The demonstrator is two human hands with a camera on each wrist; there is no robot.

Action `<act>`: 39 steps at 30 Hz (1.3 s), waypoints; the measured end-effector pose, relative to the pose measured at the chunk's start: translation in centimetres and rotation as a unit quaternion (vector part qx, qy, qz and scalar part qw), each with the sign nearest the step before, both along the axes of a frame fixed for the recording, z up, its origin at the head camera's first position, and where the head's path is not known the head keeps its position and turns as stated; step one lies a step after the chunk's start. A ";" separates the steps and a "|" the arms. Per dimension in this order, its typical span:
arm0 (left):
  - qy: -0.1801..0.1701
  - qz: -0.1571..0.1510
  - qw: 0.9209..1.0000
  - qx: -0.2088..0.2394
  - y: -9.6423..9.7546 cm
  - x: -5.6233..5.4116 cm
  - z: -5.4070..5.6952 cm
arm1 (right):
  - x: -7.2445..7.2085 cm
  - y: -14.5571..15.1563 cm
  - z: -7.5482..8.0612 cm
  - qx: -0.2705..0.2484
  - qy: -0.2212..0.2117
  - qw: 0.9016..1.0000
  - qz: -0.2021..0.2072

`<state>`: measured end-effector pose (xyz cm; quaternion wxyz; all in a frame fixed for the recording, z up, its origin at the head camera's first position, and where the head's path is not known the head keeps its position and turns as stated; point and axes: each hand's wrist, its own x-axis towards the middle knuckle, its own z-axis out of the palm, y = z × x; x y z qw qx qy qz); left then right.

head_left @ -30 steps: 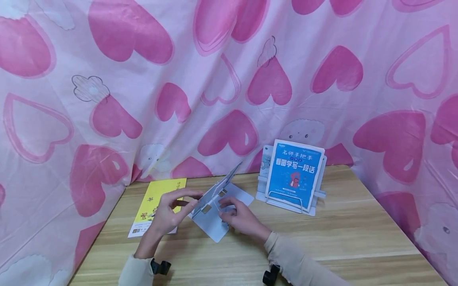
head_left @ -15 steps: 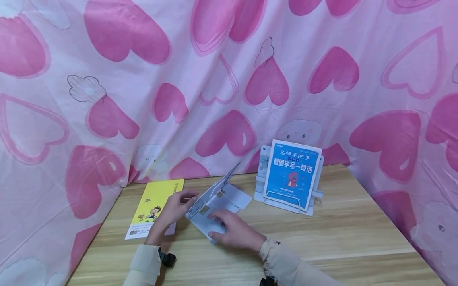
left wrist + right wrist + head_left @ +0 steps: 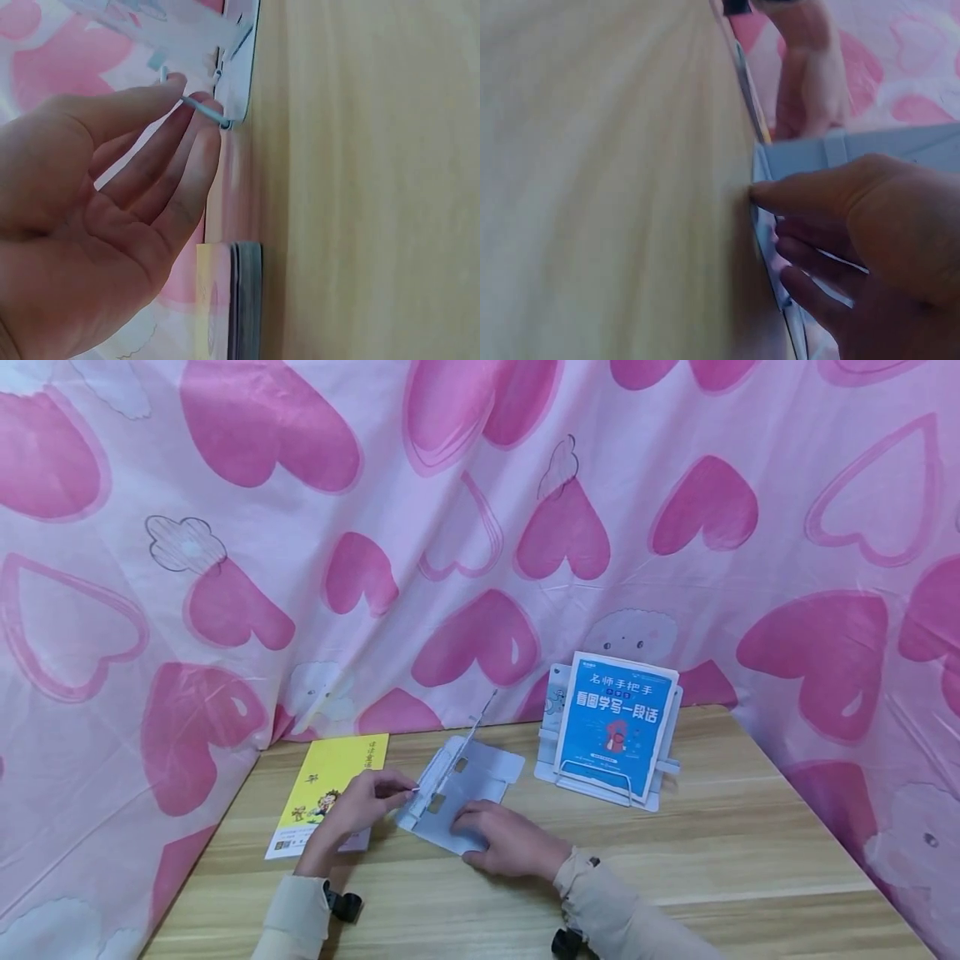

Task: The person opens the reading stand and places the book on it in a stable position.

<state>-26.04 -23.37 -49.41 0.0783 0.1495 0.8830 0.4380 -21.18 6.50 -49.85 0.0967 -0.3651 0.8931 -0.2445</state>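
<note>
A light grey-blue folding book stand (image 3: 491, 768) lies on the table in front of me, its thin back panel raised and seen nearly edge-on. At its left edge my left hand (image 3: 367, 800) pinches a thin wire arm (image 3: 204, 110) between thumb and fingers, plain in the left wrist view. My right hand (image 3: 513, 842) grips the near edge of the base plate, thumb at the rim and fingers over the plate. In the right wrist view the thumb (image 3: 802, 191) meets the plate's edge, and the hand hides part of the plate.
A yellow book (image 3: 322, 772) lies left, partly under my left forearm. A second stand (image 3: 550, 735) at the back right holds a blue book (image 3: 618, 727) upright behind a wire. A pink heart-patterned curtain (image 3: 465, 527) hangs behind the wooden table (image 3: 720, 827).
My left hand has come off the raised panel to the wire arm at the stand's left edge. My right hand has moved from the plate's middle to its near edge. The panel now looks steeper.
</note>
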 end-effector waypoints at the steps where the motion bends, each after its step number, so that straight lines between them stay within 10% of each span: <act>1: 0.000 -0.012 1.000 -0.002 0.0 0.1 0.1 | -0.2 0.5 0.1 0.002 -0.008 1.000 0.003; 12: -0.022 -0.079 0.996 -0.018 1.3 1.1 1.1 | -1.6 5.0 0.0 -0.019 -0.062 0.997 0.049; 29: -0.041 -0.165 0.985 0.002 3.7 1.2 0.8 | -3.7 8.8 -0.4 -0.038 -0.005 0.999 -0.039; 35: 0.033 -0.035 0.998 0.032 4.2 0.3 1.2 | -3.9 8.8 -0.6 -0.083 0.006 0.996 -0.043; 39: 0.118 0.093 0.984 0.100 4.4 -1.6 1.0 | -3.5 8.0 -0.2 -0.134 -0.026 0.990 -0.038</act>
